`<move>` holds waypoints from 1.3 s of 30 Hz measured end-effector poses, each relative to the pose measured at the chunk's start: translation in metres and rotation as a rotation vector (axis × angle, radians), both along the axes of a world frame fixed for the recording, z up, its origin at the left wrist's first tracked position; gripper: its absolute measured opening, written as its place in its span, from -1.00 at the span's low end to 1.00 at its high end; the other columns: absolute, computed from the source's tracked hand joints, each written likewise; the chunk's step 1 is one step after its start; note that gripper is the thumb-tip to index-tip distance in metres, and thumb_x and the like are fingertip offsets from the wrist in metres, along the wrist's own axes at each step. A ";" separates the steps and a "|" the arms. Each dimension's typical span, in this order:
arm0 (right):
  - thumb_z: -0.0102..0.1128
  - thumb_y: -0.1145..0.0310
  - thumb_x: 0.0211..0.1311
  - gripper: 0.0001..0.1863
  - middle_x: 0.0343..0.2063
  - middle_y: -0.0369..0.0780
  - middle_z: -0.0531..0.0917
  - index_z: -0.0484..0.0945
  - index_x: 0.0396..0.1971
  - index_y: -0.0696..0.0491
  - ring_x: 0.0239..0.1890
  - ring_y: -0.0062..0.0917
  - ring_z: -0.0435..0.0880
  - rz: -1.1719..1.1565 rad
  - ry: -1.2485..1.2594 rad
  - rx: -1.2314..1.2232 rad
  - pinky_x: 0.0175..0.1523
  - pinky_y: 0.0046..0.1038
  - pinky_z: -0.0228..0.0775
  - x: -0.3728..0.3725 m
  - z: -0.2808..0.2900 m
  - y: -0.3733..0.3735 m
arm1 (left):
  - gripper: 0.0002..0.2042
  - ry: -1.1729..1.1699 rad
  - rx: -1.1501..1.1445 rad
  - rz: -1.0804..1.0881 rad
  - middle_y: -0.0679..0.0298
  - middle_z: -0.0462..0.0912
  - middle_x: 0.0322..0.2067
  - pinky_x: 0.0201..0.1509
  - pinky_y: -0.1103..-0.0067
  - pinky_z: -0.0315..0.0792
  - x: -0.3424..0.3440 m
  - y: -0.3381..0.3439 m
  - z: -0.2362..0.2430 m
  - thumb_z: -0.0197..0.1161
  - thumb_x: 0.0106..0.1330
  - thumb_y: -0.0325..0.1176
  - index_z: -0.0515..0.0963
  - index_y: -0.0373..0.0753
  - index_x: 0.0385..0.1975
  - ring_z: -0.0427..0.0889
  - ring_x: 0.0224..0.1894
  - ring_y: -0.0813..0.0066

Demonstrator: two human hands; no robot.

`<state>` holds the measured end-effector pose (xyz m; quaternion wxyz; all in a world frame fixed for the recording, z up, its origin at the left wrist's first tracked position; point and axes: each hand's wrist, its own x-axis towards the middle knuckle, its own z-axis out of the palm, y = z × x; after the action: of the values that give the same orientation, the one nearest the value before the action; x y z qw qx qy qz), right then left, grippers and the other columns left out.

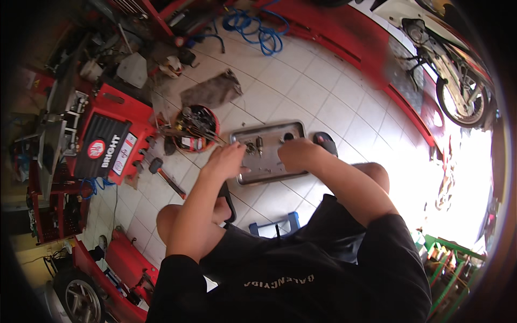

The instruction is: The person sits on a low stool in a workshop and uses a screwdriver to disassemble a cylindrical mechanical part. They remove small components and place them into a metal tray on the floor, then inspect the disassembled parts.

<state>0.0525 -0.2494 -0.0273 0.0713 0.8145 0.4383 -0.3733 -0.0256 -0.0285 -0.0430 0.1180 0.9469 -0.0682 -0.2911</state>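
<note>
A rectangular metal tray (265,172) lies on the tiles between my knees, holding small metal parts (259,145) and a dark ring-like part (286,138). At the tray's left edge, my left hand (229,160) is open, its fingers apart and thumb stretched over the tray. My right hand (295,156) is curled over the tray's right side beside the dark part; whatever is in its fingers is hidden.
Left are a red tub of tools (207,119), a rubber mallet (157,166) and a red machine (116,140). Beyond lie a cloth (211,89) and blue hose (253,29). A motorbike (458,75) stands on a red lift (366,64). A blue stool (274,222) is below.
</note>
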 end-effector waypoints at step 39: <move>0.26 0.36 0.27 -0.75 -0.06 -0.17 0.78 0.76 -0.09 0.01 0.05 -0.30 0.77 -0.391 -0.218 -0.145 0.03 -0.33 0.65 0.063 -0.040 -0.025 | -0.26 0.031 0.026 0.031 0.04 0.50 0.25 0.38 0.24 0.41 0.002 0.000 0.005 0.52 0.16 -0.16 0.40 -0.31 0.33 0.52 0.28 0.01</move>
<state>0.1154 -0.2742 -0.0673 0.1029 0.9121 0.2340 -0.3205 -0.0232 -0.0284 -0.0382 0.1114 0.9447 -0.0479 -0.3047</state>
